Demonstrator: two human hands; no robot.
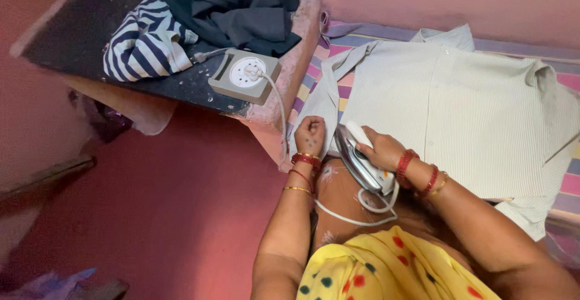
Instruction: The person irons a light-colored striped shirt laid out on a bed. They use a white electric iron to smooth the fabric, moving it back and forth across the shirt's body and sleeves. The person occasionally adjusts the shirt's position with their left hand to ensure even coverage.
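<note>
A pale striped shirt lies spread flat over a striped cloth. My right hand grips the white handle of an electric iron, which is tilted up at the shirt's near left edge with its metal soleplate facing left. My left hand is closed in a fist on the shirt's edge just left of the iron. The iron's white cord loops down over my lap.
A grey socket box with a white plug and cord sits on a dark stone shelf. A navy-and-white striped garment and dark clothes are piled there. A pink wall runs behind; red floor lies at the left.
</note>
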